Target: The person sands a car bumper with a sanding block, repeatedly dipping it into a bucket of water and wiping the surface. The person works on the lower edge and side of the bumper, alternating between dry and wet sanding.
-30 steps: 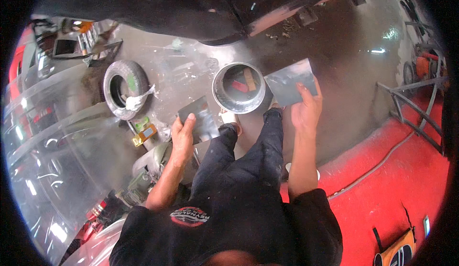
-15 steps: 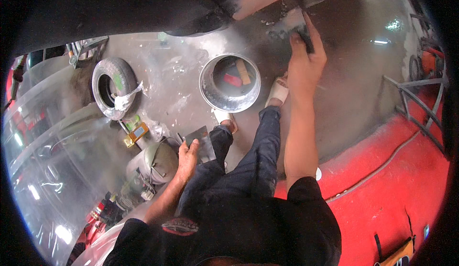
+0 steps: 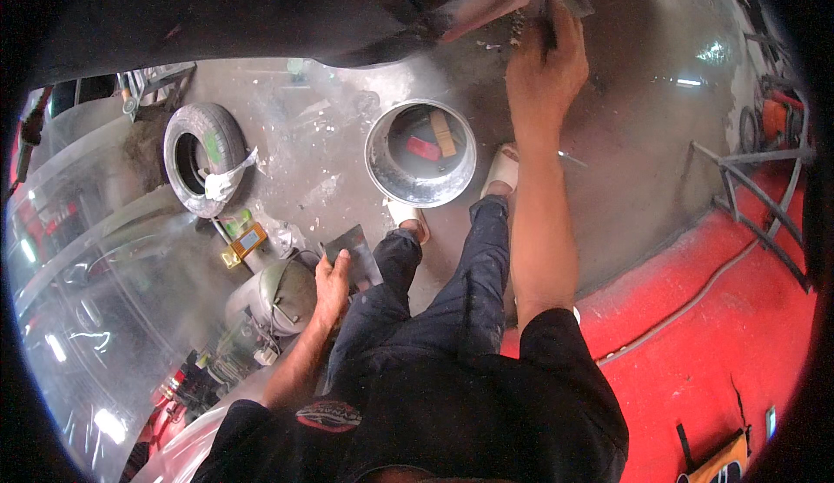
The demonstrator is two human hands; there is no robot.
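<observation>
My right hand (image 3: 549,70) reaches up to the black car body (image 3: 261,14), closed on a putty knife (image 3: 546,31) whose dark handle shows between thumb and fingers. Its blade end is against or very near a patch of brownish filler (image 3: 495,5) on the panel's lower edge; contact is hard to make out. Lower down, my left hand (image 3: 333,285) grips a flat dark square putty board (image 3: 358,255) by its edge, thumb on top. The board is held tilted beside my left leg.
A metal bucket (image 3: 373,166) stands by my feet, holding liquid, a red block (image 3: 423,148) and a tan block (image 3: 443,134). Left of it lie a tyre (image 3: 180,135), a yellow device (image 3: 249,238) and a rounded tank (image 3: 282,296). Clear plastic sheeting hangs left; a metal frame (image 3: 751,175) stands right.
My right hand has moved up and slightly left, bringing the putty knife to the panel. My left hand has shifted a little left, and more of the board shows.
</observation>
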